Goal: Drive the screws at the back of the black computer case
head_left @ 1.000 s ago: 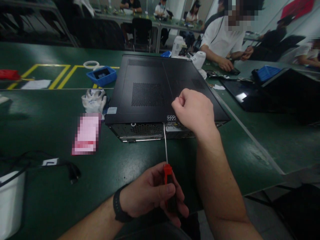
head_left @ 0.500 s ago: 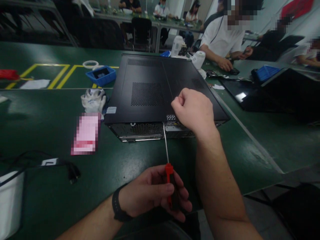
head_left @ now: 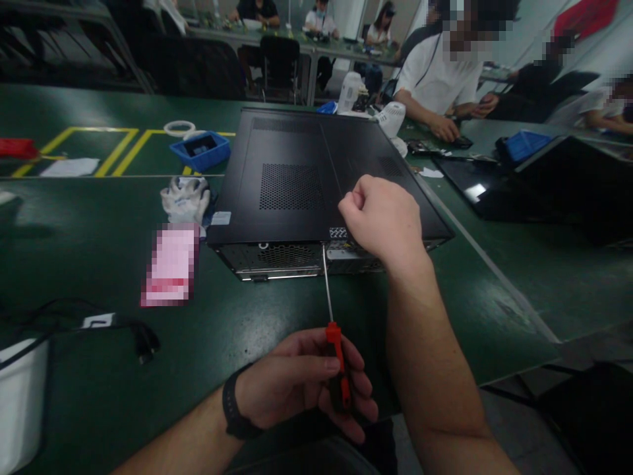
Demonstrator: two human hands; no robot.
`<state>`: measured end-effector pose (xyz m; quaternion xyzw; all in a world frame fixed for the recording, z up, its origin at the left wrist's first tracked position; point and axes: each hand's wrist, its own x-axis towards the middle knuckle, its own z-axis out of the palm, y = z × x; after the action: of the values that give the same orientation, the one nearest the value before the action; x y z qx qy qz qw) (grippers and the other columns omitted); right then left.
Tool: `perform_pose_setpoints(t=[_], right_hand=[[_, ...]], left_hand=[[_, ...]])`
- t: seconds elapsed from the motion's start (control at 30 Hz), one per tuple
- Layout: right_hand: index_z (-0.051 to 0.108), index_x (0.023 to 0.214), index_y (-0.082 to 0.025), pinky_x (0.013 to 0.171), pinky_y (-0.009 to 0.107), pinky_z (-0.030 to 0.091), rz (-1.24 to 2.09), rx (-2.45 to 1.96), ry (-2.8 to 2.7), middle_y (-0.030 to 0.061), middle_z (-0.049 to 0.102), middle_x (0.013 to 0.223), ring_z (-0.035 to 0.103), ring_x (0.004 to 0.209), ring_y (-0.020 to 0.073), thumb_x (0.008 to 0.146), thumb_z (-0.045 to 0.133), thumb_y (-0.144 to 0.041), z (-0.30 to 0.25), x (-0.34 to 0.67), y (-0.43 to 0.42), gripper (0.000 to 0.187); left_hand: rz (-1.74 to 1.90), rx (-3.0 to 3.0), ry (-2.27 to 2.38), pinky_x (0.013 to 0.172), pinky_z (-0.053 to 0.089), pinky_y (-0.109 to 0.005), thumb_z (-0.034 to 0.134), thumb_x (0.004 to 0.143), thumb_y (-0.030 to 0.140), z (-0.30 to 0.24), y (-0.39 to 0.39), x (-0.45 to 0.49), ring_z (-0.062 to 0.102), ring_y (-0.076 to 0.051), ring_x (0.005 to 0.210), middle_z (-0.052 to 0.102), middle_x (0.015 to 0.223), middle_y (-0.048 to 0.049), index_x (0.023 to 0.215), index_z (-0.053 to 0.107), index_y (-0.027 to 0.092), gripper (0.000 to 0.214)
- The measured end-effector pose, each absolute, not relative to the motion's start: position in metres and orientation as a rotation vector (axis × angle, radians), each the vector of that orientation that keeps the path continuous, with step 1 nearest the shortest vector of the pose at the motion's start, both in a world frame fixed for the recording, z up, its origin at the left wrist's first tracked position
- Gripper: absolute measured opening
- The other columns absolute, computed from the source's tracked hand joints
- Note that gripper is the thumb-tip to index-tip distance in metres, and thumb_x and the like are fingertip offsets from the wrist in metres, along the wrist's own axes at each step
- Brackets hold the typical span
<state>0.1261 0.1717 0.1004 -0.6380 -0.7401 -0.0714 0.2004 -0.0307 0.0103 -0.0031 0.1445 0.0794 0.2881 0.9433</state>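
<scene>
A black computer case lies flat on the green table, its rear panel facing me. My left hand, with a black wristband, is closed round the red and black handle of a screwdriver. The screwdriver's long shaft reaches forward, and its tip meets the upper edge of the rear panel near the middle. On top of the case, close to that edge, rests my right hand with curled fingers. Whether anything is inside the right fist is hidden.
Left of the case lie grey-white gloves, a pink blurred item and a blue bin. Black cables and a white container are at the near left. A black screen panel lies right; a co-worker sits beyond.
The screwdriver's handle has turned about its axis in my left hand, with the fingers shifting slightly. My right hand and the case stay in place.
</scene>
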Motion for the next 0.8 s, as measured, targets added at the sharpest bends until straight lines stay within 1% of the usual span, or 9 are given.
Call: perform_pose_setpoints(t=[0.07, 0.2, 0.27, 0.4, 0.53, 0.6, 0.8], right_hand=[[0.062, 0.081, -0.022, 0.066, 0.035, 0.031, -0.202, -1.777, -2.066, 0.0081, 0.069, 0.085, 0.056, 0.078, 0.0218, 0.092, 0.048, -0.031, 0.101, 0.126, 0.171, 0.021], [0.063, 0.080, -0.022, 0.066, 0.035, 0.030, -0.199, -1.774, -2.070, 0.0080, 0.068, 0.083, 0.055, 0.076, 0.0213, 0.092, 0.048, -0.031, 0.101, 0.126, 0.171, 0.021], [0.063, 0.081, -0.022, 0.067, 0.035, 0.030, -0.199, -1.778, -2.069, 0.0080, 0.069, 0.084, 0.055, 0.076, 0.0212, 0.092, 0.048, -0.031, 0.101, 0.126, 0.171, 0.021], [0.064, 0.082, -0.021, 0.067, 0.035, 0.030, -0.212, -1.776, -2.063, 0.0080, 0.069, 0.085, 0.056, 0.077, 0.0214, 0.091, 0.047, -0.031, 0.100, 0.126, 0.171, 0.021], [0.064, 0.081, -0.021, 0.066, 0.035, 0.030, -0.202, -1.792, -2.064, 0.0083, 0.070, 0.084, 0.056, 0.077, 0.0215, 0.091, 0.048, -0.031, 0.101, 0.126, 0.171, 0.021], [0.064, 0.081, -0.021, 0.065, 0.035, 0.029, -0.201, -1.793, -2.065, 0.0084, 0.070, 0.084, 0.056, 0.077, 0.0214, 0.091, 0.048, -0.031, 0.102, 0.126, 0.171, 0.021], [0.063, 0.080, -0.022, 0.068, 0.035, 0.032, -0.204, -1.789, -2.064, 0.0082, 0.069, 0.085, 0.056, 0.077, 0.0219, 0.092, 0.048, -0.031, 0.101, 0.126, 0.172, 0.021]], left_hand=[[0.591, 0.314, 0.160, 0.079, 0.067, -0.039, 0.070, 0.095, 0.025, -0.003, 0.010, -0.031, 0.079, -0.025, 0.097, 0.077, 0.102, -0.0114, 0.111, 0.068, 0.012, 0.021], [0.619, 0.365, 0.154, 0.070, 0.067, -0.032, 0.071, 0.096, 0.027, -0.010, 0.007, -0.028, 0.080, -0.023, 0.091, 0.077, 0.099, -0.0072, 0.107, 0.062, 0.016, 0.017], [0.634, 0.376, 0.150, 0.068, 0.066, -0.031, 0.070, 0.096, 0.027, -0.013, 0.006, -0.027, 0.080, -0.021, 0.090, 0.077, 0.098, -0.0060, 0.106, 0.060, 0.017, 0.017], [0.621, 0.335, 0.123, 0.070, 0.067, -0.032, 0.068, 0.098, 0.029, -0.011, 0.007, -0.028, 0.080, -0.022, 0.091, 0.077, 0.099, -0.0079, 0.106, 0.063, 0.016, 0.016], [0.580, 0.293, 0.133, 0.078, 0.068, -0.036, 0.071, 0.095, 0.025, -0.005, 0.010, -0.030, 0.080, -0.025, 0.095, 0.077, 0.101, -0.0118, 0.111, 0.068, 0.010, 0.022], [0.588, 0.308, 0.145, 0.080, 0.067, -0.037, 0.072, 0.094, 0.026, -0.005, 0.010, -0.030, 0.080, -0.025, 0.097, 0.077, 0.101, -0.0111, 0.109, 0.069, 0.011, 0.021], [0.620, 0.392, 0.170, 0.067, 0.066, -0.030, 0.077, 0.091, 0.032, -0.010, 0.010, -0.026, 0.080, -0.021, 0.086, 0.076, 0.094, -0.0063, 0.100, 0.064, 0.014, 0.024]])
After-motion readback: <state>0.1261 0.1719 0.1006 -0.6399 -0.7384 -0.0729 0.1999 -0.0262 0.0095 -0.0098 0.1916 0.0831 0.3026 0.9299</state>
